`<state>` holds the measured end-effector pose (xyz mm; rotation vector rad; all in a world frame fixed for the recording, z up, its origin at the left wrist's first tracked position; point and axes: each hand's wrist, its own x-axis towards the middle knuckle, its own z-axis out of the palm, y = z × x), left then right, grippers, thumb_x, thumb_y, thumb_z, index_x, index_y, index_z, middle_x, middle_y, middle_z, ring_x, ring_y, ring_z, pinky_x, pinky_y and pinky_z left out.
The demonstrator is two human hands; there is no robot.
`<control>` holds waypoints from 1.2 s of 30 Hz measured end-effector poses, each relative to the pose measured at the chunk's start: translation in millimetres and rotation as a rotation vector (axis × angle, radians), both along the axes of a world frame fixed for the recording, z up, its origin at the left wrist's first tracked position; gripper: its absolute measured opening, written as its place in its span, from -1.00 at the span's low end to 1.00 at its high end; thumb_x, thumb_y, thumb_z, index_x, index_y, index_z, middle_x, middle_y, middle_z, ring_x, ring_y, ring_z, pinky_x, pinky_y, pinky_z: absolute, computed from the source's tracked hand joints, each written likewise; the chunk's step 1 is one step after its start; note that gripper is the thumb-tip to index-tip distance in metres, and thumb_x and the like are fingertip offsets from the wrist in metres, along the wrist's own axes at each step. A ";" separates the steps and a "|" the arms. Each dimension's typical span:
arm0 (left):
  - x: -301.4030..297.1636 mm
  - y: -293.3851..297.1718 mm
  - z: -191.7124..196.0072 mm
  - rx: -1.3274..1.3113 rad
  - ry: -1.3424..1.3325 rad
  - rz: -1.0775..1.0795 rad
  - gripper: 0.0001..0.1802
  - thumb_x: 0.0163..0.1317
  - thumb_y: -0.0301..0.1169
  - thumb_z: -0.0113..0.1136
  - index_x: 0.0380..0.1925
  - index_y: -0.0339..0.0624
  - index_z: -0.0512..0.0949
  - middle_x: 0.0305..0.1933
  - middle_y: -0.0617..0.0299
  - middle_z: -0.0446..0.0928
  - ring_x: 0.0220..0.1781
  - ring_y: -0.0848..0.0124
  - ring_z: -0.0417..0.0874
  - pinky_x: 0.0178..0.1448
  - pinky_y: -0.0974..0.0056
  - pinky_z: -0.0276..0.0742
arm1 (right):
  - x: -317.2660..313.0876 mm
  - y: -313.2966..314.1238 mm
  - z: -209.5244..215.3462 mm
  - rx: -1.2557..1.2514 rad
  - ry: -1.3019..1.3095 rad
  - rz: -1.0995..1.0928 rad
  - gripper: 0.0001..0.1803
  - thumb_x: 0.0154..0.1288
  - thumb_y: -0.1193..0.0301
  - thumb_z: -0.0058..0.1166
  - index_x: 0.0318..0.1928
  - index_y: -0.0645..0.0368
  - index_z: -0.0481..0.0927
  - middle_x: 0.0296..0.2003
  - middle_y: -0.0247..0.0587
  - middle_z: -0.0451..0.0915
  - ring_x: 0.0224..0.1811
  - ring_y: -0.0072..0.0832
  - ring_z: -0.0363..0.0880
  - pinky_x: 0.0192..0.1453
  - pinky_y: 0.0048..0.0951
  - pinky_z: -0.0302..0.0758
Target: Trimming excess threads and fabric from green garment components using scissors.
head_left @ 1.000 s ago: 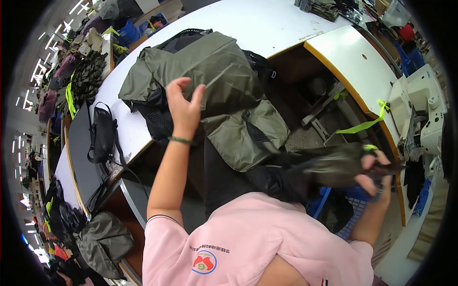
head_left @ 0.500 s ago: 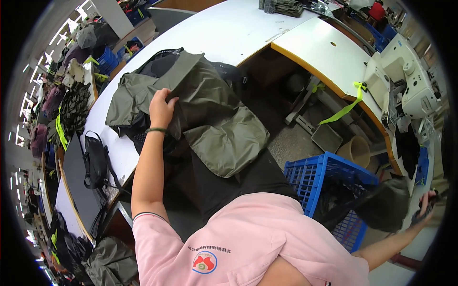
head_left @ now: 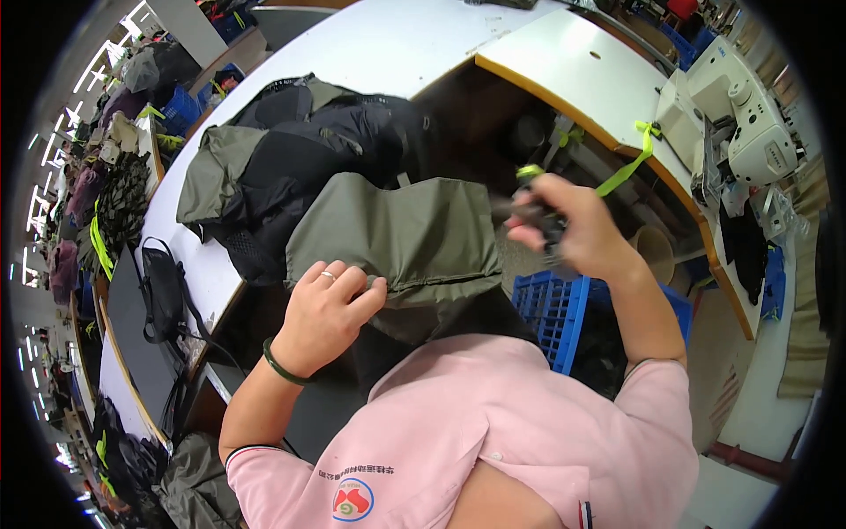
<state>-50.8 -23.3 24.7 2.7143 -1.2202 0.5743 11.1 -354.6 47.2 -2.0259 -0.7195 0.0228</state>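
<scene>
Olive-green fabric (head_left: 397, 229) hangs over my lap, part of a piece with a seam along its near edge. My left hand (head_left: 330, 309) is closed on that near edge, thumb against fingers. To the right of the fabric, my right hand (head_left: 573, 225) is raised and closed around a small dark hand tool (head_left: 548, 220) with a yellow-green end; motion blurs it, so its exact kind does not show. Beyond the fabric, a black and olive backpack-like bundle (head_left: 326, 141) lies on the white table (head_left: 379, 44).
A blue plastic crate (head_left: 551, 313) with dark material stands right of my lap. A white sewing machine (head_left: 740, 115) is on the right-hand table, with a yellow-green ribbon (head_left: 630, 163) hanging near it. A black strapped pouch (head_left: 161, 291) lies at left; garment piles lie beyond.
My right hand has come from the far right edge to beside the fabric, now holding the tool. My left hand moved nearer, and the olive fabric is folded back toward me, uncovering the black bundle.
</scene>
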 end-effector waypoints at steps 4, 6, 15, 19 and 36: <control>-7.8 -0.3 -8.2 -0.068 0.033 0.024 -0.78 -0.01 -0.52 0.24 -0.29 -0.07 0.59 -0.44 0.30 0.35 -0.41 0.37 0.44 -0.31 0.27 0.37 | 0.7 25.4 -37.5 -0.146 -0.096 0.220 -0.72 0.00 0.59 0.29 -0.23 0.26 0.53 -0.40 -0.08 0.58 -0.34 -0.15 0.59 -0.22 -0.31 0.53; -8.1 -0.3 -10.5 -0.088 0.043 0.050 -0.78 -0.01 -0.53 0.26 -0.30 -0.08 0.59 -0.45 0.29 0.36 -0.43 0.36 0.45 -0.32 0.26 0.38 | -4.5 31.9 -57.4 -0.139 -0.083 0.237 -0.72 0.00 0.59 0.28 -0.24 0.26 0.53 -0.40 -0.09 0.58 -0.33 -0.14 0.59 -0.22 -0.29 0.54; -11.7 13.6 -14.8 -0.184 0.215 0.109 -0.67 -0.10 -0.49 0.42 -0.25 -0.14 0.62 -0.44 0.23 0.40 -0.39 0.22 0.48 -0.30 0.19 0.40 | -5.2 41.3 -96.2 -0.146 -0.071 0.196 -0.66 -0.07 0.68 0.23 -0.21 0.26 0.48 -0.36 -0.14 0.61 -0.25 -0.16 0.62 -0.15 -0.26 0.55; -11.2 13.9 -8.9 -0.147 0.520 0.139 -0.49 -0.09 -0.15 0.50 -0.15 -0.12 0.60 -0.25 0.18 0.46 -0.20 0.17 0.49 -0.09 0.15 0.38 | 0.3 39.4 -69.0 -0.101 0.163 0.220 -0.60 -0.06 0.69 0.23 -0.14 0.26 0.45 -0.36 -0.10 0.59 -0.27 -0.14 0.61 -0.16 -0.26 0.51; 42.2 -14.2 -57.7 -0.919 1.618 0.139 -0.89 0.31 -0.41 0.31 -0.27 -0.23 0.65 -0.41 0.37 0.59 -0.38 0.63 0.51 -0.33 0.44 0.41 | 13.9 41.5 -51.1 0.109 0.607 0.287 -0.84 0.26 0.64 0.13 -0.20 0.24 0.42 -0.40 -0.33 0.53 -0.39 -0.63 0.50 -0.28 -0.55 0.47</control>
